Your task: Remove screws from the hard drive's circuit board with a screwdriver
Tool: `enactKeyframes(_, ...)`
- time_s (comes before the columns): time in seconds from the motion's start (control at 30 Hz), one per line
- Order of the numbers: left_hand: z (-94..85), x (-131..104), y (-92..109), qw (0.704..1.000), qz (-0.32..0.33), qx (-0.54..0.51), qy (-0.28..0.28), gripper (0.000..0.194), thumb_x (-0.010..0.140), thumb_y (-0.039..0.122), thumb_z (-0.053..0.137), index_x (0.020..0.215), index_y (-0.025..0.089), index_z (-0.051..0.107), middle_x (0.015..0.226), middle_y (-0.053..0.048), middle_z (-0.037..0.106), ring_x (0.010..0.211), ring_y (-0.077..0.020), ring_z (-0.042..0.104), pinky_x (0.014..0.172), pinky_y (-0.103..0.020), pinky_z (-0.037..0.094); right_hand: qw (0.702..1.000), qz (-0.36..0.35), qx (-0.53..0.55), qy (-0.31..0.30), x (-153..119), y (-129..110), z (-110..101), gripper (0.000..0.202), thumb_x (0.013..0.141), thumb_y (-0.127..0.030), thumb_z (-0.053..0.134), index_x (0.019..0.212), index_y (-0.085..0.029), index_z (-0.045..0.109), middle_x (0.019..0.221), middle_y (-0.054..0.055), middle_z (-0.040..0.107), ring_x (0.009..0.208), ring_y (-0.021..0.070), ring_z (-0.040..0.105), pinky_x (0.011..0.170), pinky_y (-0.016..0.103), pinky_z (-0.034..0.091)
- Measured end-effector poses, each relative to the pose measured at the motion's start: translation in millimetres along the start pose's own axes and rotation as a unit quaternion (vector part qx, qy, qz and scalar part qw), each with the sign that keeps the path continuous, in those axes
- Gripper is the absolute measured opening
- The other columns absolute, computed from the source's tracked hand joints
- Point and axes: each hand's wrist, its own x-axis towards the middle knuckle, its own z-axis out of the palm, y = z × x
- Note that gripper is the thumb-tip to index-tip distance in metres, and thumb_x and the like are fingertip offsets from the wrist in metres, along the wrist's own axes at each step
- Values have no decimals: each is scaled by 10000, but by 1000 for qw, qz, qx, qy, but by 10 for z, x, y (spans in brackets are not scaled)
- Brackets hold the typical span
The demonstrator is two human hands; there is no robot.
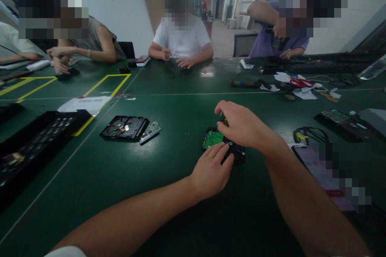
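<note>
A hard drive [238,153] lies on the green table in front of me, its green circuit board [213,139] facing up. My left hand [213,168] presses its fingers onto the near side of the drive, holding it against the table. Above the drive's far side, my right hand [241,122] curls its fingers around a screwdriver [225,120], of which only a bit of yellow shows. The screwdriver's tip is hidden behind my hand. To the left lies another hard drive [124,127], with a loose circuit board [151,131] beside it.
A long black tray [72,118] of small parts stands at the left, near a paper sheet [86,105]. On the right are a phone [313,164], a black cable [313,132] and another dark device [340,124]. Several people sit across the table [169,176].
</note>
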Motion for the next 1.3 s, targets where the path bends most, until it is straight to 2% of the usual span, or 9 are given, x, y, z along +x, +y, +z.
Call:
enactKeyframes(0.13,-14,2,3,1000,-1,4,-5,417,1021,285,480,1396,121,562,1503,-199,540,1439,-363,491,1180,-518,450,1000,-9,15,-9,5,-14,1,277,906,-134,574,1177,-190,574,1194,112,700,1026,262,680,853,349,473)
enactKeyframes(0.37,-25,-2,1,1000,0,1,-10,420,1036,291,454,1406,125,560,1508,-202,537,1447,-364,484,1177,-521,451,999,48,-20,6,25,-24,-38,233,951,-274,631,1160,-187,574,1082,122,735,959,291,698,793,363,466)
enactKeyframes(0.53,-24,0,0,1000,-1,-1,-7,430,1012,288,499,1407,129,553,1514,-200,533,1447,-358,484,1179,-523,450,999,-16,29,7,21,19,18,284,893,-144,574,1171,-201,572,1156,103,719,994,254,683,832,335,465)
enactKeyframes(0.6,-18,1,0,1000,0,-1,-8,426,1017,286,491,1406,127,555,1515,-202,533,1448,-355,482,1182,-522,446,999,-19,36,3,23,22,22,310,894,-141,570,1199,-201,564,1119,94,728,970,251,686,826,334,464)
enactKeyframes(0.83,-11,-2,3,1000,-3,0,-4,425,1024,294,483,1408,127,561,1508,-200,540,1448,-356,482,1184,-520,441,999,37,-10,6,32,13,-21,264,966,-342,635,1179,-198,576,979,97,743,895,289,700,764,359,450)
enactKeyframes(0.93,-19,-4,6,1000,-2,2,-5,433,1021,293,489,1415,126,554,1513,-200,536,1447,-363,482,1182,-523,443,1000,11,15,7,26,36,-9,235,939,-276,626,1158,-203,580,1059,98,733,941,270,690,789,345,458)
enactKeyframes(1.07,-13,-7,3,1000,-1,2,-6,430,1019,292,493,1414,132,552,1518,-203,533,1452,-360,478,1176,-530,450,998,-25,52,-2,20,48,-3,302,873,-152,594,1169,-208,576,1127,87,722,973,247,681,817,326,468)
enactKeyframes(1.2,-2,-8,-3,1000,-2,-1,-2,429,1026,292,478,1418,134,552,1514,-200,538,1455,-356,480,1178,-530,449,1000,16,17,-7,29,14,-30,310,923,-228,613,1227,-204,560,1009,85,744,919,275,700,781,347,464)
enactKeyframes(1.3,-7,-7,-2,1000,-2,-3,-1,422,1026,292,478,1415,145,555,1515,-193,540,1452,-352,483,1169,-534,458,999,51,-16,4,35,-2,-31,301,948,-320,634,1214,-194,567,1001,113,749,908,306,705,757,365,460)
